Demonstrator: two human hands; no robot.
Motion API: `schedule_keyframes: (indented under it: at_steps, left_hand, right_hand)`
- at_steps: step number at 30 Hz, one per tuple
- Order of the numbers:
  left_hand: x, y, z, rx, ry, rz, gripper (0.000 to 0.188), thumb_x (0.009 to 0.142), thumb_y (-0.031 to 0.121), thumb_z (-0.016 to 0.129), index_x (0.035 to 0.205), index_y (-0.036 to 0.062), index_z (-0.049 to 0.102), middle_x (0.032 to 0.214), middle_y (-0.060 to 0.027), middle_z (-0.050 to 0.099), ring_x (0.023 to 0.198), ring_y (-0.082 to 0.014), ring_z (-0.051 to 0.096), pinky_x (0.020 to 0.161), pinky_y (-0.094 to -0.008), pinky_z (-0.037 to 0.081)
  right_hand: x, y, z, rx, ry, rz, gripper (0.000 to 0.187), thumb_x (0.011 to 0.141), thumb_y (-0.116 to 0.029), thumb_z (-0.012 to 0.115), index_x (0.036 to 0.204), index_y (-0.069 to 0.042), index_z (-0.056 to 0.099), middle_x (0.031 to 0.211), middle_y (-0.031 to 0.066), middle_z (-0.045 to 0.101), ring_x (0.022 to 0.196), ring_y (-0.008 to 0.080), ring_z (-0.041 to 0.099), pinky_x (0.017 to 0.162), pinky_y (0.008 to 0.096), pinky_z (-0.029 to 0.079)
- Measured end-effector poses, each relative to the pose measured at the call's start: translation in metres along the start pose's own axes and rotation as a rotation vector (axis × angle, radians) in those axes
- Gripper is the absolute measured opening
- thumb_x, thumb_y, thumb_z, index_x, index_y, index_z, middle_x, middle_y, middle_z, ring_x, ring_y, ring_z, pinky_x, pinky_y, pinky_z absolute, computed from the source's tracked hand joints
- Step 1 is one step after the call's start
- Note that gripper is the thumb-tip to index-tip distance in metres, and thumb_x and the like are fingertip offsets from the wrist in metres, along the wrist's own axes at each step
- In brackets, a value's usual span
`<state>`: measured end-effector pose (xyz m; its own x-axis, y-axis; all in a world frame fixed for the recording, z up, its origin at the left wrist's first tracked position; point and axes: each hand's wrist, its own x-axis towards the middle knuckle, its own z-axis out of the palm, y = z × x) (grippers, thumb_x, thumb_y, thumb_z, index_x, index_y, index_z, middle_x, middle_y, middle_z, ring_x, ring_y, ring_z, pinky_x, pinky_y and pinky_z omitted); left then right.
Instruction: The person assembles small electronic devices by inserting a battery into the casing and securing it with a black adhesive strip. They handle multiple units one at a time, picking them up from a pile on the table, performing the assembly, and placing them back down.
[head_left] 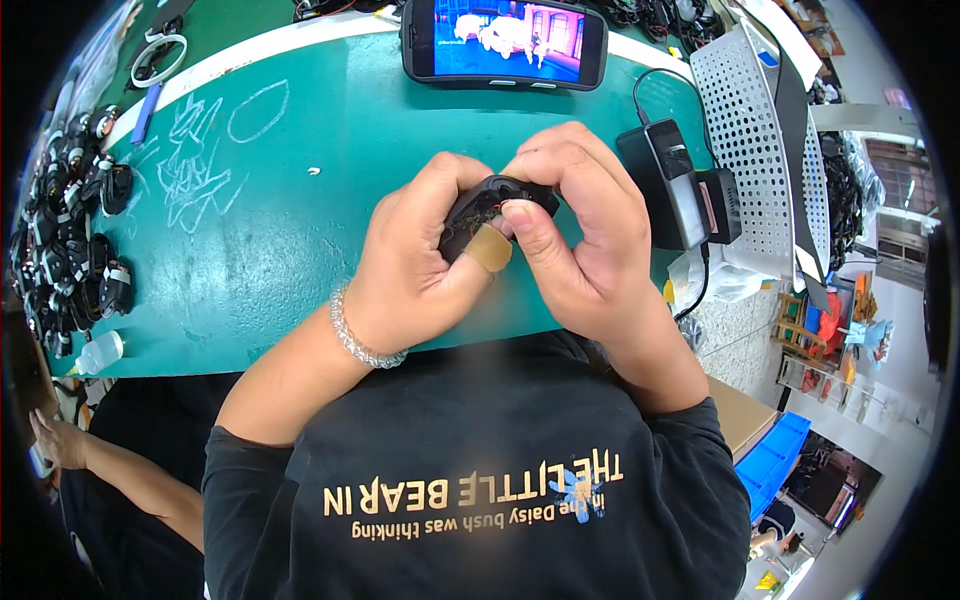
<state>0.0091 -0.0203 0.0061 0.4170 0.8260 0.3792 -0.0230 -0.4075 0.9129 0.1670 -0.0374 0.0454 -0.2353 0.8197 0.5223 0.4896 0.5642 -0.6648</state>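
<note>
Both my hands hold one small black plastic part [492,203] with thin red wires showing inside it, above the near edge of the green table [280,250]. My left hand [420,260] wraps it from the left; its thumb wears a tan plaster and lies under the part. My right hand [580,230] closes over it from the right, thumb pressing on the open face. A clear bead bracelet [352,335] sits on my left wrist.
A phone [505,40] with a lit screen lies at the table's far edge. A black boxy device [668,180] with a cable stands right, beside a white perforated panel [745,130]. Several black parts [75,230] are piled at left, near a small white bottle [97,352]. Another person's arm [90,455] is lower left.
</note>
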Motion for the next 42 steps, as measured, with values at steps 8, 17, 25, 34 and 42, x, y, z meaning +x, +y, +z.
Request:
schedule_keyframes:
  at_steps: [8, 17, 25, 34, 42]
  left_hand:
    - [-0.002, 0.003, 0.001, -0.010, 0.007, 0.036, 0.017, 0.072, -0.001, 0.060, 0.088, 0.0012, 0.056, 0.070, -0.0094, 0.057, 0.055, -0.0214, 0.053, 0.051, -0.0301, 0.041]
    - [0.001, 0.003, 0.001, -0.051, -0.045, -0.028, 0.018, 0.074, 0.000, 0.059, 0.092, 0.0016, 0.054, 0.070, -0.0085, 0.057, 0.058, -0.0172, 0.056, 0.052, -0.0286, 0.042]
    - [0.000, 0.009, 0.002, -0.201, -0.040, -0.242, 0.019, 0.087, 0.007, 0.054, 0.102, 0.0020, 0.044, 0.076, -0.0046, 0.056, 0.060, -0.0073, 0.056, 0.053, -0.0228, 0.044]
    - [-0.004, -0.004, 0.003, -0.278, -0.051, -0.295, 0.022, 0.087, 0.007, 0.052, 0.104, 0.0009, 0.040, 0.078, -0.0053, 0.052, 0.065, -0.0077, 0.050, 0.057, -0.0242, 0.043]
    - [-0.004, -0.006, 0.003, -0.242, -0.054, -0.335, 0.023, 0.085, 0.007, 0.053, 0.101, 0.0002, 0.039, 0.076, -0.0053, 0.049, 0.067, -0.0087, 0.045, 0.058, -0.0257, 0.040]
  right_hand:
    - [-0.002, 0.000, -0.005, 0.015, -0.036, -0.021, 0.018, 0.074, -0.006, 0.067, 0.085, 0.001, 0.054, 0.079, 0.0128, 0.053, 0.065, 0.0278, 0.054, 0.055, 0.0338, 0.044]
    - [-0.008, 0.007, -0.006, 0.006, 0.025, -0.007, 0.021, 0.070, -0.006, 0.072, 0.084, 0.000, 0.058, 0.077, 0.0122, 0.056, 0.067, 0.0257, 0.056, 0.057, 0.0318, 0.046]
    - [-0.007, 0.019, 0.010, -0.061, 0.199, -0.092, 0.026, 0.064, -0.005, 0.076, 0.085, -0.002, 0.061, 0.080, 0.0118, 0.059, 0.072, 0.0250, 0.059, 0.060, 0.0314, 0.048]
    - [-0.001, 0.030, 0.008, -0.098, 0.073, -0.098, 0.025, 0.063, -0.004, 0.074, 0.082, -0.002, 0.058, 0.080, 0.0107, 0.057, 0.071, 0.0272, 0.057, 0.059, 0.0335, 0.046]
    - [0.002, 0.028, 0.008, -0.156, -0.018, -0.054, 0.020, 0.066, -0.006, 0.070, 0.078, -0.003, 0.054, 0.079, 0.0096, 0.054, 0.071, 0.0289, 0.054, 0.057, 0.0364, 0.043]
